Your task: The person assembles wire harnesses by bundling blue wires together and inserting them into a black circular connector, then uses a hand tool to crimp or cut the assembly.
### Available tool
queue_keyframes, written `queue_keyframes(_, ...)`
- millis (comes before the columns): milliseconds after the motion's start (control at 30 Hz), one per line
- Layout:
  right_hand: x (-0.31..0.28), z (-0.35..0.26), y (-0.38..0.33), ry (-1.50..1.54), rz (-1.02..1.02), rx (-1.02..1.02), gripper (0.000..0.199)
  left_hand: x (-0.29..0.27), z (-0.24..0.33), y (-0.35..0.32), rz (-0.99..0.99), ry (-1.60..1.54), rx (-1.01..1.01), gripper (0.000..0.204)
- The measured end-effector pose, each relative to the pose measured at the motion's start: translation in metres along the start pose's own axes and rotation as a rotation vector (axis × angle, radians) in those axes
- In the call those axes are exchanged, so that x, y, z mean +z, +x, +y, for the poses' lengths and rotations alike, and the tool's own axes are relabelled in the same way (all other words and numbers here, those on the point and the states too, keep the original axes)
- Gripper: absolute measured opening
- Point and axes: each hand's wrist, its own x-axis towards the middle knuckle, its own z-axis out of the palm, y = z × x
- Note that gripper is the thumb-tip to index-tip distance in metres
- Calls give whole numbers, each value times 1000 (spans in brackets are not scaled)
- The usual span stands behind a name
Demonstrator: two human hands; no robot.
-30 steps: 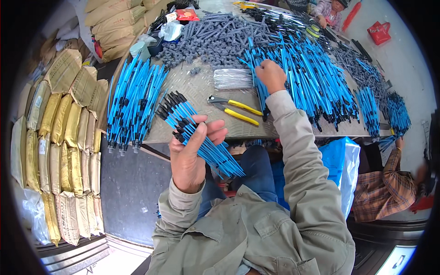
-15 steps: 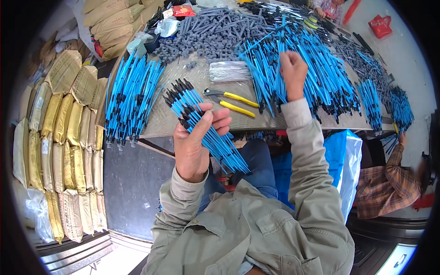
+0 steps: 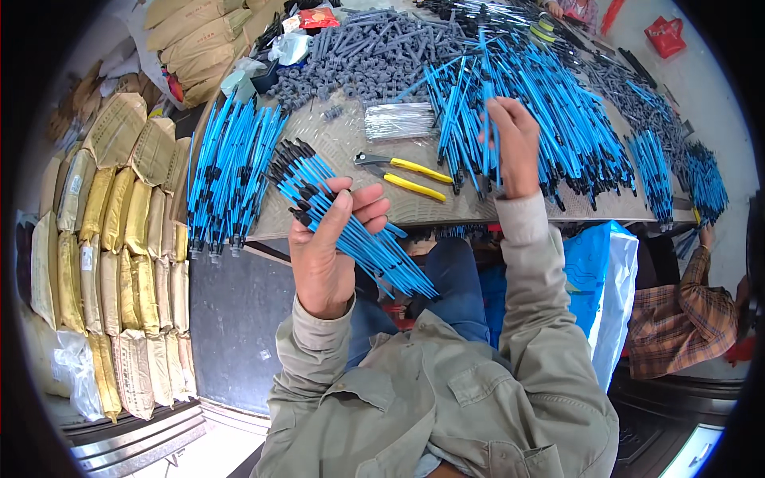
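Note:
My left hand (image 3: 323, 263) is closed around a bundle of thin blue rods with black ends (image 3: 378, 259). The bundle slants in front of my lap, its black-tipped upper end level with the table edge. My right hand (image 3: 514, 147) is over the large pile of blue rods (image 3: 550, 111), with its fingers bent around one upright blue rod (image 3: 487, 76). The fingertips are partly hidden behind the hand. Between my hands, cutting pliers with yellow handles (image 3: 406, 175) lie on the table. Behind them rests a packet of thin silvery strips (image 3: 398, 121).
Grey plastic pieces (image 3: 374, 56) are heaped at the back of the table (image 3: 319, 127). Another stack of blue rods (image 3: 231, 171) lies at the left edge. Sacks (image 3: 119, 271) are piled on the left. A person in a plaid shirt (image 3: 677, 319) works at the right.
My right hand has come slightly lower and nearer, its fingers looser than before. My left hand with the bundle has shifted a little left.

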Motion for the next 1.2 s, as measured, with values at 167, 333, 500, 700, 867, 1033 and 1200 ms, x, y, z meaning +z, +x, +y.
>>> queue_keyframes(167, -10, -39, -83, -2, 168, -336, 16, 1, 6, 4, 16, -20, 18, 25)
queue_keyframes(333, -24, -35, -116, -95, -89, -520, 15, 8, 5, 16, -3, -16, 89, 25)
queue_keyframes(500, -13, -16, -124, -106, -157, -545, 15, 9, -3, 13, -64, 24, 81, 28)
queue_keyframes(700, 9, -7, -139, -117, -334, -344, 16, 25, -11, 8, 0, -64, 102, 20)
queue_keyframes(867, 7, -2, -140, -179, -472, -173, 20, 18, -20, 7, -4, 106, 262, 17)
queue_keyframes(1033, 29, 36, -87, -475, -399, -460, 31, 12, 10, -22, -54, 154, 342, 15)
queue_keyframes(1200, 43, 83, -67, -1005, -468, -628, 35, 20, 33, -57, -125, 153, 339, 14)
